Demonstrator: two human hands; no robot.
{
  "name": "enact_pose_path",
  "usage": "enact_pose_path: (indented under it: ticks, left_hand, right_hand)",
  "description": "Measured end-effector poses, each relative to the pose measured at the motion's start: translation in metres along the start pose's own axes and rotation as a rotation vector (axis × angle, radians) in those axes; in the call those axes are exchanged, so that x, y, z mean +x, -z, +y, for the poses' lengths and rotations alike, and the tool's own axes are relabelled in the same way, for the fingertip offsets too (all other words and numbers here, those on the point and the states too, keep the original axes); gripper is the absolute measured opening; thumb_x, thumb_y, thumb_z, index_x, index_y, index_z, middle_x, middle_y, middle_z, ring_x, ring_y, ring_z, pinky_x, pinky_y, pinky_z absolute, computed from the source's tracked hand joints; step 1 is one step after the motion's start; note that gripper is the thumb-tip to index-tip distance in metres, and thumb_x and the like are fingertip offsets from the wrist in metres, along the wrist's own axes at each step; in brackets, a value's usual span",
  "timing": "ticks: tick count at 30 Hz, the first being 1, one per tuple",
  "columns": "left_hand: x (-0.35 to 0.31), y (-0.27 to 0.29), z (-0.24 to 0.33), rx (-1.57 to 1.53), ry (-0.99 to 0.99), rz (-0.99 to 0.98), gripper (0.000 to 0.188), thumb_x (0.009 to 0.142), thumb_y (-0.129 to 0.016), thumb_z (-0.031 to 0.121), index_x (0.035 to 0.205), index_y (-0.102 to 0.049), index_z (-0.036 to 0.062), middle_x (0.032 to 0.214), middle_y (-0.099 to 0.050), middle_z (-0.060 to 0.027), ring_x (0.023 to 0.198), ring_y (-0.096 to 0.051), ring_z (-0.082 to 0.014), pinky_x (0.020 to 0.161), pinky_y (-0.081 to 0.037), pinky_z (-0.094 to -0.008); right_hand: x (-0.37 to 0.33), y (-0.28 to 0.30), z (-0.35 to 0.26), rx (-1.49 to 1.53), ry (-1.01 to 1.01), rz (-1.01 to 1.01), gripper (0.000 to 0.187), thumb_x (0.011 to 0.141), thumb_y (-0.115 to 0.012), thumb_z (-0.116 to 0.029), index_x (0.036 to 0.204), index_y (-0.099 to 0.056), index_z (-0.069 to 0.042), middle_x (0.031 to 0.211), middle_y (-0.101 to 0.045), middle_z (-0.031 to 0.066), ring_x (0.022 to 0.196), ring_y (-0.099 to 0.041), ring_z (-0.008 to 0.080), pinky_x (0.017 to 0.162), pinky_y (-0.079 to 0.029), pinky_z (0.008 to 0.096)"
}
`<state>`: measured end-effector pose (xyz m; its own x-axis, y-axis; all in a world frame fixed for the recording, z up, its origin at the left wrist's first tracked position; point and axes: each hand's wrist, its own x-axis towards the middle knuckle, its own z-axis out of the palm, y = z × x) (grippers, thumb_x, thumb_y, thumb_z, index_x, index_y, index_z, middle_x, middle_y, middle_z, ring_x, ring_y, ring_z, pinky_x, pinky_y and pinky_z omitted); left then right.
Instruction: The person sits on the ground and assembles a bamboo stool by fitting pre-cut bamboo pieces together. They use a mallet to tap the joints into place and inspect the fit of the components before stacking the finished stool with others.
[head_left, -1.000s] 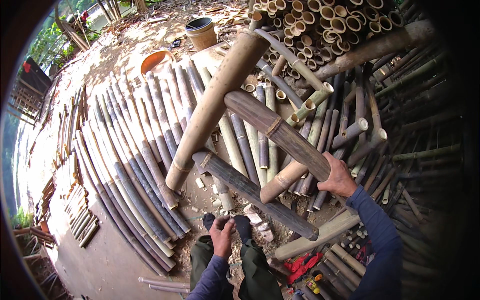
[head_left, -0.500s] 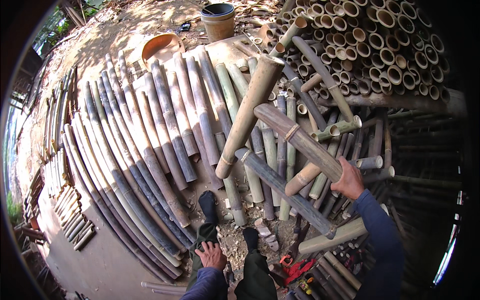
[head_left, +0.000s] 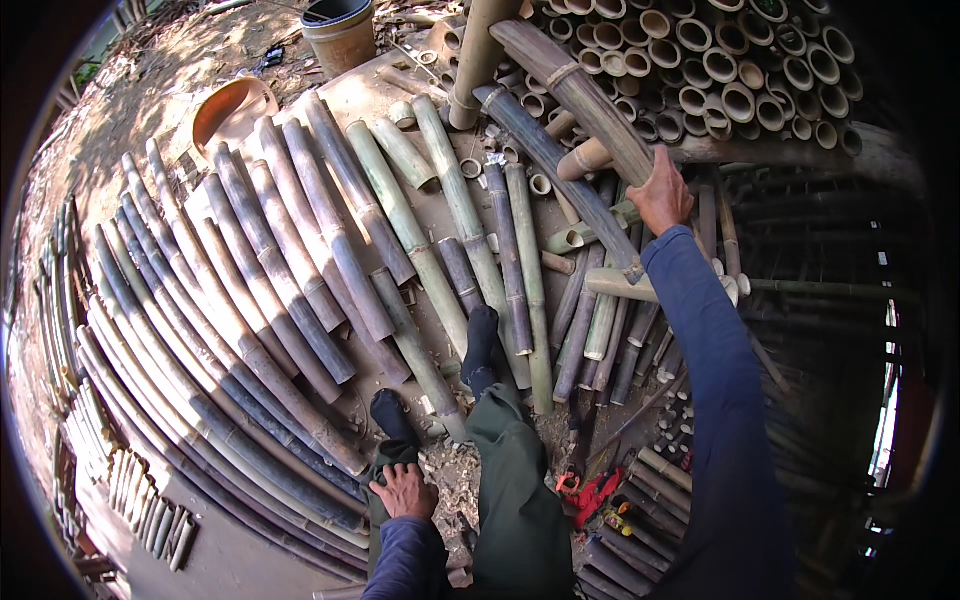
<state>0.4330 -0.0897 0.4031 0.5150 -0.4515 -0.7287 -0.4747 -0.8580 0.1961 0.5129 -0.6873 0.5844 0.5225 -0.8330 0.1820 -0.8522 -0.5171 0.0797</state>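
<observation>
My right hand [head_left: 662,192] is closed round the near end of a thick brown bamboo pole [head_left: 585,95], its arm stretched far forward. That pole slants away to the upper left, its far end close to an upright thick bamboo piece [head_left: 484,60]. Just below it a dark bamboo pole [head_left: 560,165] lies at a similar slant, and a short tan bamboo piece [head_left: 583,160] shows between the two. My left hand [head_left: 405,492] rests on my trouser leg at the knee, fingers spread, holding nothing.
Long bamboo poles [head_left: 250,300] lie in rows across the left and middle. Cut tubes [head_left: 700,65] are stacked at the back right. Farther back stand a bucket [head_left: 340,40] and an orange basin [head_left: 225,112]. A red tool [head_left: 597,497] lies near my right leg, among wood chips.
My right hand has moved forward, away from me, with the brown bamboo pole in its grip. My right foot has stepped forward among the poles. My left hand stays on my leg.
</observation>
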Motion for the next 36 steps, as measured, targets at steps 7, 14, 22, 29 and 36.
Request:
enact_pose_path:
  ticks: [7,14,22,29,36]
  left_hand:
    - [0.024,0.022,0.015,-0.027,0.072,-0.054,0.049,0.08,-0.076,0.038,0.119,-0.067,0.0092,0.125,-0.067,-0.0104,0.131,-0.054,-0.0305,0.106,-0.039,-0.0593]
    - [0.025,0.02,0.046,-0.016,0.111,-0.144,0.049,0.078,-0.077,0.041,0.114,-0.067,0.0094,0.122,-0.066,-0.0098,0.13,-0.054,-0.0307,0.107,-0.037,-0.0629]
    - [0.111,0.04,0.11,-0.695,0.125,0.158,0.053,0.079,-0.08,0.036,0.121,-0.065,0.0073,0.118,-0.066,-0.0157,0.123,-0.059,-0.0362,0.104,-0.046,-0.0491]
    - [0.331,0.223,0.325,-1.506,-0.238,0.226,0.09,0.082,-0.09,0.032,0.15,-0.043,-0.0049,0.14,-0.06,-0.0253,0.131,-0.059,-0.033,0.111,-0.046,-0.0438]
    - [0.36,0.197,0.299,-1.69,0.035,0.295,0.04,0.083,-0.08,0.011,0.116,-0.066,-0.0052,0.103,-0.071,-0.01,0.087,-0.07,-0.0206,0.082,-0.058,-0.0346]
  right_hand:
    - [0.033,-0.075,0.005,0.09,0.018,0.063,0.068,0.071,-0.087,-0.018,0.127,-0.049,-0.011,0.123,-0.07,0.0214,0.117,-0.065,0.045,0.094,-0.053,0.0576]
    - [0.03,-0.152,0.025,0.09,-0.103,-0.142,0.074,0.072,-0.086,-0.021,0.135,-0.049,-0.014,0.123,-0.07,0.0207,0.116,-0.065,0.045,0.093,-0.053,0.0567]
    - [-0.016,-0.2,0.033,0.27,-0.143,-0.174,0.07,0.077,-0.086,-0.023,0.133,-0.047,-0.008,0.123,-0.064,0.0231,0.116,-0.061,0.0454,0.094,-0.051,0.056]
    - [-0.063,-0.173,0.014,0.509,0.029,-0.481,0.067,0.084,-0.084,-0.026,0.136,-0.047,-0.007,0.123,-0.057,0.0221,0.118,-0.059,0.0405,0.095,-0.049,0.0516]
    - [-0.065,-0.361,0.189,0.616,-0.117,-0.452,0.024,0.098,-0.061,-0.015,0.118,-0.065,-0.002,0.107,-0.072,0.0232,0.101,-0.069,0.0429,0.089,-0.054,0.0472]
